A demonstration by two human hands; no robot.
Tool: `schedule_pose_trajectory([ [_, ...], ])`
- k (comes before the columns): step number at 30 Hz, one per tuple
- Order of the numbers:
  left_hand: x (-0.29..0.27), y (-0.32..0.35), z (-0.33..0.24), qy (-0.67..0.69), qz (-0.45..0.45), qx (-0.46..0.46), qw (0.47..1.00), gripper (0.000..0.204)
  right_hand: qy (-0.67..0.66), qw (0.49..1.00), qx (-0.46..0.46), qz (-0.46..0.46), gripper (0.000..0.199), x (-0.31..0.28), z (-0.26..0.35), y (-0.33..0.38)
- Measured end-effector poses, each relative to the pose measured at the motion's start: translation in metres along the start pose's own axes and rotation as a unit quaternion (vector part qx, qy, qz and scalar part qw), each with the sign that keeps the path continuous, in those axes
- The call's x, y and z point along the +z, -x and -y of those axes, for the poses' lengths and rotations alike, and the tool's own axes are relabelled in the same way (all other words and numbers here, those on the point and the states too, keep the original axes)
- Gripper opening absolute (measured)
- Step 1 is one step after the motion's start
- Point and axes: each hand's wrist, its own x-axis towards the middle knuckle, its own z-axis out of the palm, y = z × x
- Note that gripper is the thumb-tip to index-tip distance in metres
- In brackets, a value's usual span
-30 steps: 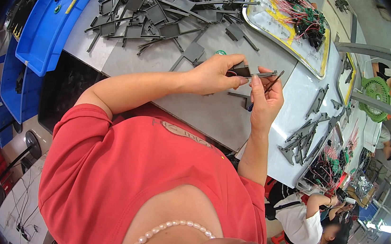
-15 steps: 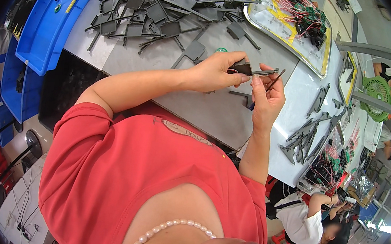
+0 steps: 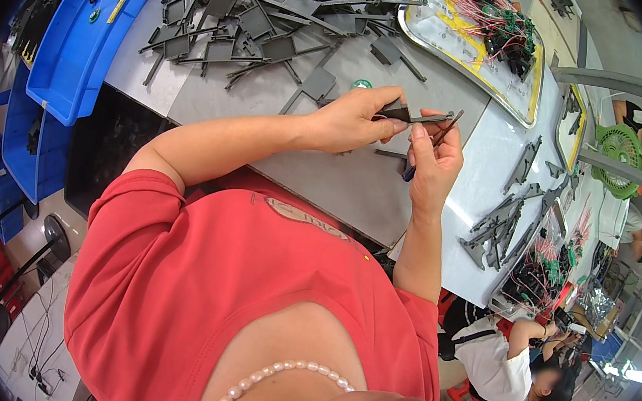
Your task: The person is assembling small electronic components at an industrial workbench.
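My left hand [image 3: 357,118] is closed on a dark grey plastic part [image 3: 433,118], whose narrow arm reaches across to my right fingers. Its wider plate is partly covered by my left thumb and fingers. Bent fingers of my right hand [image 3: 434,161] pinch near that arm and hold a slim dark tool [image 3: 454,122]. A blue end of it seems to show below the palm; its exact kind is hidden. Just beyond my left hand lies a small round green piece [image 3: 362,84]. Another grey part [image 3: 392,155] rests on the table under my hands.
A large heap of grey plastic parts [image 3: 257,22] covers the table's far left. Blue bins [image 3: 69,64] stand at the left. A tray [image 3: 530,113] with wired green boards is at the far right, with more grey parts [image 3: 498,227] nearer. A co-worker [image 3: 503,364] sits at the right.
My right hand has shifted slightly left with the slim tool, and the part's arm has moved a little with it. My left hand stays almost where it was.
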Motion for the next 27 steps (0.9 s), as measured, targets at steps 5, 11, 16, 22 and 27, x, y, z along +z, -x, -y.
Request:
schedule_pose_trajectory([
  [5,-0.001,0.0,0.001,0.1,0.035,-0.005,0.994,0.015,-0.011,1.0,0.004,0.014,0.023,-0.003,0.002,-0.002],
  [11,-0.001,-0.001,-0.001,0.105,0.045,-0.005,0.993,0.015,0.002,1.0,-0.005,0.011,0.024,-0.002,0.005,0.0],
  [16,-0.005,0.0,-0.002,0.073,0.034,-0.001,0.997,0.015,0.02,1.0,-0.012,0.011,0.026,0.002,-0.001,-0.001],
  [22,-0.004,-0.003,0.001,-0.027,-0.021,0.031,0.999,0.012,-0.011,1.0,0.016,0.024,0.026,0.009,-0.006,0.001],
  [27,-0.005,-0.004,-0.008,0.065,-0.06,0.018,0.996,0.022,-0.023,0.997,0.051,0.044,0.041,0.009,0.004,0.005],
])
